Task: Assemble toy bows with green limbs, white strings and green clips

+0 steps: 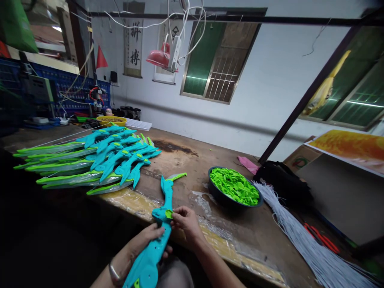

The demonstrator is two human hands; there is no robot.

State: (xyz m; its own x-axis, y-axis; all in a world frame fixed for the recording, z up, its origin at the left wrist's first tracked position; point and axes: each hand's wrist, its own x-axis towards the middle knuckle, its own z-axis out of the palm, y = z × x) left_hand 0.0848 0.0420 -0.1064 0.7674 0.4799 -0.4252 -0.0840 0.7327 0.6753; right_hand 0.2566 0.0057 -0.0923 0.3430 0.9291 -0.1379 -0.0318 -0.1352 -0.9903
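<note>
A turquoise plastic toy bow (160,234) with a green-edged tip slants up from my lap over the table's front edge. My left hand (154,237) wraps round its body below the middle, thumb on top and fingers underneath. At the bow's middle, my right hand (187,222) pinches a small bright green plastic piece (169,214) against the turquoise surface. Whether that piece is seated or only touching, I cannot tell. To the right stands a dark bowl (213,191) heaped with similar green plastic pieces (234,186).
Several turquoise and green toy bows (120,156) lie stacked at the left. A bundle of white cords (297,236) hangs over the right side beside red-handled scissors (322,238). Behind are a black bag (282,182) and a yellow basin (120,122). A red lamp (159,58) hangs above.
</note>
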